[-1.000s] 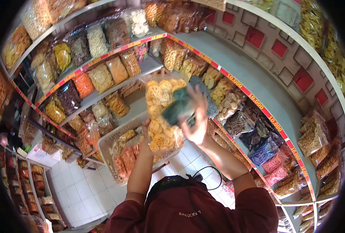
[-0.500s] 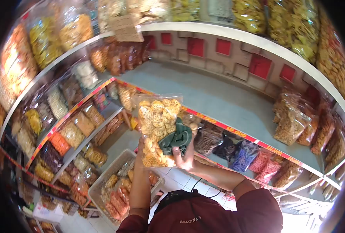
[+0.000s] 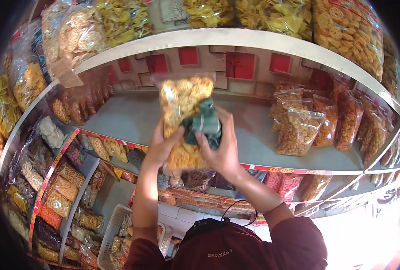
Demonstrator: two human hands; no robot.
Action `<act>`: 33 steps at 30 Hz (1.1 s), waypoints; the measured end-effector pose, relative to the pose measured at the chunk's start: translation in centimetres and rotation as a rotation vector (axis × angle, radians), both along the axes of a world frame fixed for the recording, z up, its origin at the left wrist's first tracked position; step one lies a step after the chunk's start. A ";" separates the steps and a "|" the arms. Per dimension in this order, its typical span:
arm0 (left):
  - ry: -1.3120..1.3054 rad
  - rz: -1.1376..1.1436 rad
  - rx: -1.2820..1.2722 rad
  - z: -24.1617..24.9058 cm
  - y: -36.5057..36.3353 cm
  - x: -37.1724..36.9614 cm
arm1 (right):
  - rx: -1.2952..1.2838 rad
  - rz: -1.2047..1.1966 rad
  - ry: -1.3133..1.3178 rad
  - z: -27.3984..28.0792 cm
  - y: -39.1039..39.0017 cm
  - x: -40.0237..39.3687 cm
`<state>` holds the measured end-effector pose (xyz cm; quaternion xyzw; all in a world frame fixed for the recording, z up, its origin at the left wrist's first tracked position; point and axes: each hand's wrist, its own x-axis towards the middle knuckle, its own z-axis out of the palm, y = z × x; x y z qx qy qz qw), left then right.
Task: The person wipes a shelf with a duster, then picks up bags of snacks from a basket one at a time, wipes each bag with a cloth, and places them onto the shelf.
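Note:
A clear plastic bag of round yellow snack crackers is held upright between my hands, raised in front of the shelf. My left hand grips the bag's left side, thumb on its front. On the right, my right hand is closed on a crumpled dark green cloth, pressed against the front of the bag. Part of the bag's lower right is hidden behind the cloth and fingers.
A grey shelf with a red price strip lies behind the bag. Packed snack bags stand at its right end. Large snack bags line the upper shelf. A plastic crate of packets sits low on the left, beside stocked lower racks.
My view has turned right. Both hands have lifted the bag and cloth higher against the shelf, and my left thumb now shows on the bag's front.

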<state>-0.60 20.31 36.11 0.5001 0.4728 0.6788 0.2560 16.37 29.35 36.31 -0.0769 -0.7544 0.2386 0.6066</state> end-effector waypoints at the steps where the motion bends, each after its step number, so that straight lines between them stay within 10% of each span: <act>1: 0.005 -0.019 0.019 0.9 1.6 -0.2 | 0.034 -0.069 -0.014 0.7 0.8 0.4; 17: 0.372 0.077 -0.021 5.8 26.3 0.5 | -0.046 -0.559 0.015 5.9 16.2 -1.1; 33: 0.158 -0.089 0.240 -8.0 48.0 -2.0 | -0.379 -0.659 -0.291 -3.5 25.0 -0.1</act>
